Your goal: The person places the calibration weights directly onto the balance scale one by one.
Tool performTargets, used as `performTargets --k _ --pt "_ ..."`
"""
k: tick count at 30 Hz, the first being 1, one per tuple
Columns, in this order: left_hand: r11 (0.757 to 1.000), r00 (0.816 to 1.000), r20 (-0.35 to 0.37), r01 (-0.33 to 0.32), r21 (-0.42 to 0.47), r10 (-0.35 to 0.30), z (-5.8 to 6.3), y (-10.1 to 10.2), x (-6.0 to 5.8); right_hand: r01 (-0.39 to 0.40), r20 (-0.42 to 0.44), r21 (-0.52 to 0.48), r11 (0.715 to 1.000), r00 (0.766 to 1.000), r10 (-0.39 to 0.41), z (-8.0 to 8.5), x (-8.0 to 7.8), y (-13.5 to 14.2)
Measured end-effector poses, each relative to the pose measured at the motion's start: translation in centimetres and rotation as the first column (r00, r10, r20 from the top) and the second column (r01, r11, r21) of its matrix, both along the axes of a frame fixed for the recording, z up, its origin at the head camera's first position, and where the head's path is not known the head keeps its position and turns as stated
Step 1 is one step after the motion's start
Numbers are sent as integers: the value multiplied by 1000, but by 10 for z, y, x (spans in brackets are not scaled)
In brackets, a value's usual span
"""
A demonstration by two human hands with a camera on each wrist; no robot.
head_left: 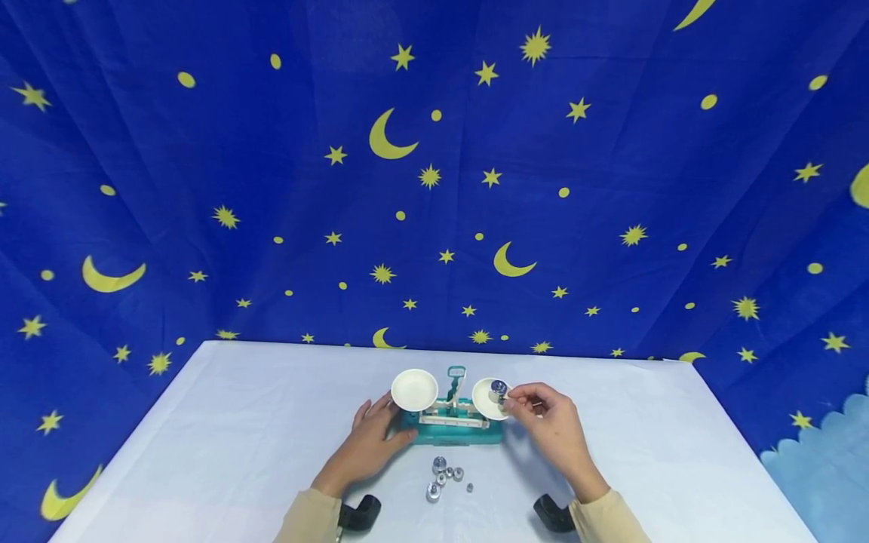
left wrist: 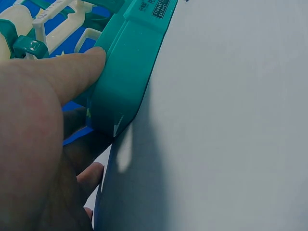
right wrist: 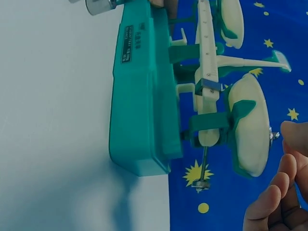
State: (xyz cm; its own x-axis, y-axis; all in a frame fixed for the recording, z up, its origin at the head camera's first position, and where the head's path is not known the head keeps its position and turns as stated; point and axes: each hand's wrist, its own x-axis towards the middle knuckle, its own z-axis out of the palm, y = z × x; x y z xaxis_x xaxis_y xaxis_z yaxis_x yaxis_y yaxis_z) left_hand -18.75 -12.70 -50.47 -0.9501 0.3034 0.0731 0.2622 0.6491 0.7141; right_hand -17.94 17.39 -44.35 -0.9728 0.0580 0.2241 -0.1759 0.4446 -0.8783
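A teal balance scale [head_left: 451, 431] with two white pans stands on the table. My left hand [head_left: 370, 441] is at its left end; in the left wrist view the thumb [left wrist: 84, 72] lies on the base [left wrist: 130, 72] and the other fingers reach round the far side, holding it. Over the right pan [head_left: 483, 403], my right hand [head_left: 553, 426] pinches at a small metal weight [right wrist: 273, 136] with thumb and forefinger. A larger shiny weight [head_left: 498, 388] shows in that pan at the fingertips. The left pan [head_left: 414, 390] holds nothing.
Several silver weights [head_left: 440, 465] of different sizes stand on the white table [head_left: 271, 422] in front of the scale. Black wrist mounts [head_left: 361, 514] sit by both sleeves. A blue cloth [head_left: 305, 188] with stars and moons hangs behind the table.
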Motion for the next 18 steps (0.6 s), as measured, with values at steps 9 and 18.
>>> performTargets --k 9,18 --pt "1000 1000 -11 2 4 -2 1 1 0 -31 -48 -9 999 998 30 2 6 -2" --pt "1000 1000 -3 -1 3 1 1 1 1 -30 -21 -5 1000 999 30 4 11 -5"
